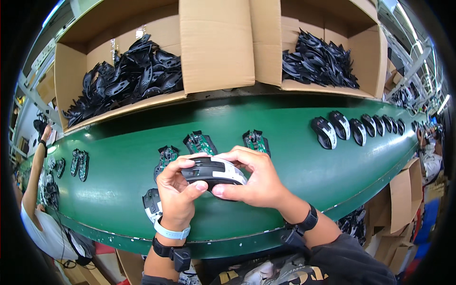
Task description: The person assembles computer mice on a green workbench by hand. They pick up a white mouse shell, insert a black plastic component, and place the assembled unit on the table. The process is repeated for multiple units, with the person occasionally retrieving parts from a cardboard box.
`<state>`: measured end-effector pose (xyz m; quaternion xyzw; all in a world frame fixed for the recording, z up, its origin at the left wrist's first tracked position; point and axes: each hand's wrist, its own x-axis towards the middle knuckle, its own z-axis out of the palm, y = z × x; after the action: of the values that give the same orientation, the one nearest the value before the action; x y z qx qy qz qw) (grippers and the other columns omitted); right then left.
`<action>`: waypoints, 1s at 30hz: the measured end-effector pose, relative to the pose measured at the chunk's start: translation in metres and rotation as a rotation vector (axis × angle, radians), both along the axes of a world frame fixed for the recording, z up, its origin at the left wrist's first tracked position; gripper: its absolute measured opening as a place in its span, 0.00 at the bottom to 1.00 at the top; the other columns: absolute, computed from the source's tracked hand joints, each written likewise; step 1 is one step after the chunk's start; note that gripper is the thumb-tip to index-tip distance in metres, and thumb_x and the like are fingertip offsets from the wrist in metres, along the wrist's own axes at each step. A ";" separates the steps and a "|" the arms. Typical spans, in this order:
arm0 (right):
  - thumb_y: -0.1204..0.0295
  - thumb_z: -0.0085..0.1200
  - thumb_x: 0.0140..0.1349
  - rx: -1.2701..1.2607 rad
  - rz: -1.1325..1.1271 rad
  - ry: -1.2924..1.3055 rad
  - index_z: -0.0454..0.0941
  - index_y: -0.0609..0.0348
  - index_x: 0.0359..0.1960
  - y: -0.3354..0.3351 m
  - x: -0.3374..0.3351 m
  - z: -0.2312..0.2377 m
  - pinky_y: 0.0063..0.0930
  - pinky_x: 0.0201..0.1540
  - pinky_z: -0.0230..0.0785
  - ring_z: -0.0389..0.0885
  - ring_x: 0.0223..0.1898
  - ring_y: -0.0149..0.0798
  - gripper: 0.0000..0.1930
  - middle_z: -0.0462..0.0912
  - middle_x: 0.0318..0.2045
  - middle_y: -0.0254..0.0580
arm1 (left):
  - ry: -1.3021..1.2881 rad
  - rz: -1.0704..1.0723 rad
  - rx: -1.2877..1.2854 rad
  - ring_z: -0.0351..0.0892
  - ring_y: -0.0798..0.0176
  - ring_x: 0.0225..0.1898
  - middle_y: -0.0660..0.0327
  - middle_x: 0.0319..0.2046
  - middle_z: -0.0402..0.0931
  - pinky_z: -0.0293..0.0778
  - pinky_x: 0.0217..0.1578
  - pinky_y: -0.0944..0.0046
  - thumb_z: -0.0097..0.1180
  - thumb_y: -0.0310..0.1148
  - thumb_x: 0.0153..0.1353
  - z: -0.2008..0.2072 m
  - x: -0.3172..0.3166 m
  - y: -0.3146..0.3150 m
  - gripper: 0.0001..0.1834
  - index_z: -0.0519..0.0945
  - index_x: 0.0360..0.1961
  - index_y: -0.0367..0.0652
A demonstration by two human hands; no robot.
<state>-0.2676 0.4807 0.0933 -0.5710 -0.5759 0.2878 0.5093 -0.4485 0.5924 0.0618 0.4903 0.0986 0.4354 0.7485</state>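
Note:
Between both hands, above the green table, I hold a black and silver-grey computer mouse. My left hand is closed round its left end, with the thumb on the near side. My right hand grips the silver end, fingers over the top and thumb at the lower edge. Just beyond my hands lie three open mouse bases with green circuit boards, one at the left, one in the middle and one at the right. Another black and silver mouse rests beside my left wrist, partly hidden by it.
Cardboard boxes of black plastic shells stand behind the table, left and right. A row of assembled mice runs along the right. More open bases lie at left, near a co-worker's arm. The green table curves across.

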 end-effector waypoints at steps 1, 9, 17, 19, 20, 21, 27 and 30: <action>0.68 0.79 0.55 -0.017 0.011 0.048 0.80 0.62 0.60 0.000 0.002 -0.001 0.34 0.59 0.76 0.84 0.52 0.36 0.32 0.83 0.49 0.43 | -0.003 -0.013 0.004 0.83 0.50 0.59 0.43 0.57 0.82 0.79 0.62 0.51 0.76 0.21 0.51 -0.001 0.002 0.001 0.25 0.83 0.52 0.41; 0.73 0.59 0.68 0.236 0.061 -0.109 0.76 0.56 0.69 -0.008 -0.012 -0.007 0.48 0.73 0.64 0.69 0.73 0.58 0.26 0.69 0.73 0.57 | 0.143 -0.196 0.013 0.69 0.52 0.73 0.45 0.74 0.67 0.69 0.70 0.50 0.67 0.31 0.68 -0.004 0.011 0.000 0.28 0.70 0.66 0.42; 0.76 0.59 0.66 -0.045 -0.155 -0.164 0.81 0.60 0.64 -0.065 0.005 -0.033 0.43 0.70 0.69 0.79 0.67 0.52 0.23 0.80 0.66 0.54 | 0.213 -0.034 0.071 0.80 0.54 0.59 0.49 0.58 0.77 0.77 0.60 0.54 0.52 0.35 0.76 -0.004 0.020 -0.012 0.21 0.68 0.65 0.40; 0.75 0.60 0.66 -0.061 -0.275 -0.285 0.81 0.59 0.63 -0.078 0.016 -0.035 0.42 0.69 0.70 0.80 0.66 0.54 0.22 0.80 0.65 0.55 | 0.202 0.032 0.037 0.81 0.59 0.51 0.53 0.49 0.81 0.77 0.56 0.56 0.52 0.31 0.76 -0.006 0.017 -0.008 0.15 0.72 0.58 0.38; 0.74 0.61 0.66 -0.067 -0.331 -0.347 0.82 0.58 0.63 -0.083 0.023 -0.034 0.42 0.68 0.71 0.80 0.65 0.54 0.22 0.80 0.64 0.55 | 0.198 0.048 0.037 0.81 0.60 0.48 0.55 0.47 0.81 0.77 0.55 0.57 0.52 0.30 0.75 -0.006 0.016 -0.006 0.13 0.73 0.57 0.38; 0.74 0.62 0.65 -0.078 -0.412 -0.342 0.83 0.58 0.61 -0.087 0.030 -0.030 0.43 0.68 0.72 0.81 0.65 0.55 0.21 0.81 0.64 0.56 | 0.177 0.083 0.006 0.81 0.63 0.44 0.57 0.42 0.82 0.77 0.51 0.59 0.51 0.29 0.75 -0.004 0.020 -0.009 0.10 0.74 0.53 0.38; 0.75 0.65 0.60 0.101 -0.232 -0.792 0.86 0.52 0.58 -0.031 0.097 -0.022 0.48 0.68 0.72 0.78 0.65 0.61 0.22 0.82 0.63 0.52 | 0.198 0.080 0.034 0.80 0.66 0.39 0.58 0.35 0.81 0.76 0.47 0.63 0.52 0.29 0.75 -0.001 0.012 -0.008 0.05 0.76 0.45 0.38; 0.74 0.65 0.60 0.043 -0.205 -0.804 0.86 0.51 0.58 -0.015 0.115 -0.029 0.47 0.69 0.72 0.78 0.67 0.59 0.22 0.82 0.63 0.50 | 0.194 0.084 0.027 0.80 0.66 0.38 0.60 0.33 0.81 0.76 0.46 0.63 0.52 0.30 0.75 -0.003 0.015 -0.005 0.05 0.76 0.42 0.39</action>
<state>-0.1531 0.4657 0.0639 -0.6816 -0.6750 -0.0226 0.2816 -0.4331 0.5871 0.0590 0.5358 0.1851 0.4182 0.7098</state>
